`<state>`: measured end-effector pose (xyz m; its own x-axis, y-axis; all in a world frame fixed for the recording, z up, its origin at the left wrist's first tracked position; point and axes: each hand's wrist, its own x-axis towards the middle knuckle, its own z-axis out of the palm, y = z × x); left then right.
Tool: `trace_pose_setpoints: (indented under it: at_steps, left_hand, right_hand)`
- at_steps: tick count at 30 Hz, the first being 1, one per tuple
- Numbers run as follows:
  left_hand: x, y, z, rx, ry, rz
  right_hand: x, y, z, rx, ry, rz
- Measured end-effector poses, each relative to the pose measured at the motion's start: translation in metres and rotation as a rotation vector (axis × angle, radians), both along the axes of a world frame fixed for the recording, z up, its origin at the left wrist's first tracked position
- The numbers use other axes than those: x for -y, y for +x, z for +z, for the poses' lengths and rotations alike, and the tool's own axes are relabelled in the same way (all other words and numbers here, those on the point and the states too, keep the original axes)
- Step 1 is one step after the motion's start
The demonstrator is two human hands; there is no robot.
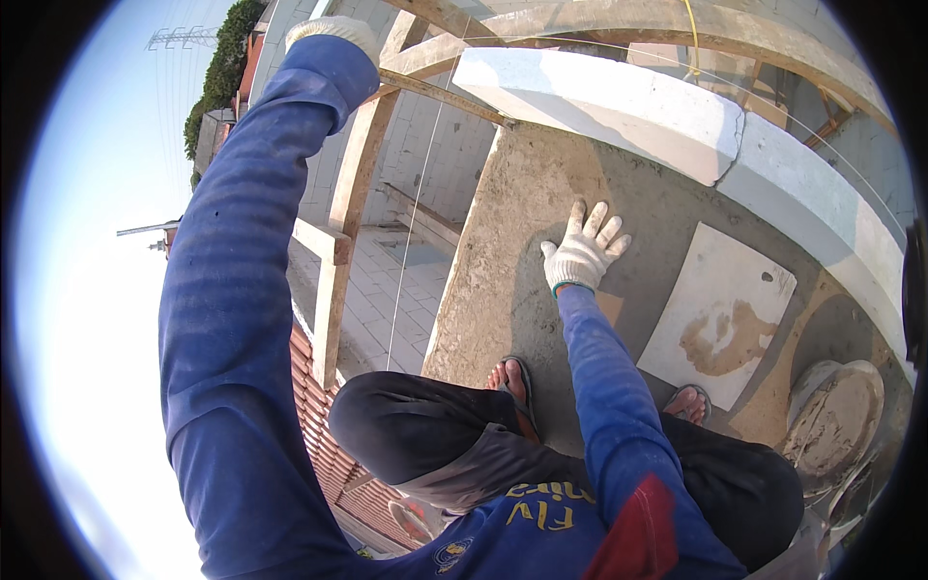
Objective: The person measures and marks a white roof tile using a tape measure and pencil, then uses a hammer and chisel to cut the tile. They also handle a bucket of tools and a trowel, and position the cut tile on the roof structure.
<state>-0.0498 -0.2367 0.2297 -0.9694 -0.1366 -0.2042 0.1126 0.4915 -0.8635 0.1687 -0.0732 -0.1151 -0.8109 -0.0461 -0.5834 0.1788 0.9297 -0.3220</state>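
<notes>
My right hand [584, 247], in a white knit glove, is open with its fingers spread over the grey concrete slab [527, 184]. My left arm reaches up and forward, and only the gloved back of my left hand [333, 35] shows above the blue cuff. Its fingers are hidden. A thin wooden strip [445, 95] runs from beside that cuff to the slab's corner; whether the hand holds it is hidden. Beyond my right hand stands a row of white lightweight blocks [609, 101]. A pale board [720, 309] with a brown wet stain lies right of my right forearm.
A round mortar-crusted tub [833, 425] sits at the right. Timber posts [350, 184] and beams [783, 39] frame the slab. A taut string [416, 208] drops past its left edge, where red roof tiles [372, 483] lie below. My sandaled feet [512, 382] are on the slab.
</notes>
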Motion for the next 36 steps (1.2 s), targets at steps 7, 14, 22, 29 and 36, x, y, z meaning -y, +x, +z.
trace_pose_setpoints:
  at_steps: [7, 14, 22, 29, 36]
  left_hand:
    - [-0.007, 0.006, 0.003, 0.000, 0.017, 0.021]
    - [0.010, 0.004, 0.005, -0.004, -0.011, -0.013]
    - [0.007, 0.002, 0.006, -0.006, -0.004, 0.032]
    - [0.005, 0.007, 0.007, -0.013, 0.000, 0.041]
    - [0.015, 0.044, 0.027, -0.031, 0.062, 0.023]
  right_hand:
    - [0.000, 0.000, -0.001, -0.006, -0.003, -0.006]
    - [0.001, 0.001, 0.002, -0.021, 0.004, -0.001]
    - [0.002, 0.001, -0.005, -0.013, 0.022, 0.011]
    - [0.000, -0.001, 0.002, -0.002, 0.028, 0.012]
    - [0.001, -0.002, 0.016, 0.035, 0.054, 0.069]
